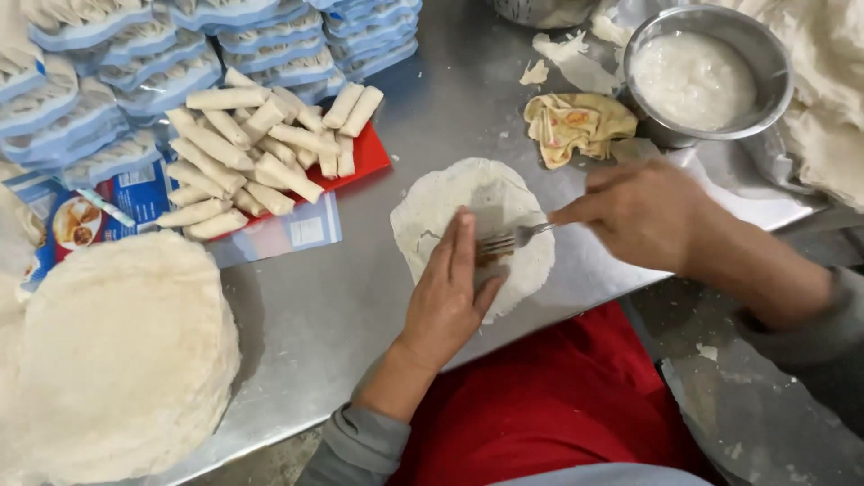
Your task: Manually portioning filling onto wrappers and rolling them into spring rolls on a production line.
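— Where are my hands right now?

— My left hand (447, 292) lies flat on the near half of the round wrapper (472, 229), fingers straight, pressed together and pointing away from me, holding the sheet down on the steel counter (351, 288). That grip pinches nothing. My right hand (643, 216) comes in from the right, its grip closed around the handle of a fork (508, 239).

— How does the fork lie?

— Its long axis runs nearly left to right across the wrapper. The tines point left and sit just beside my left fingertips, over a small dark bit of filling near the middle of the sheet. I cannot tell whether tines and fingers touch.

— Which hand is nearer the filling?

— Both are about level with it: the left from the near side, the fork from the right.

— What else is around?

— A metal bowl (697, 76) of white paste is far right, with a crumpled yellow cloth (576, 126) beside it. Finished rolls (261, 148) are heaped on a red tray (364, 157) to the left, and a stack of wrappers (121, 351) sits near left.
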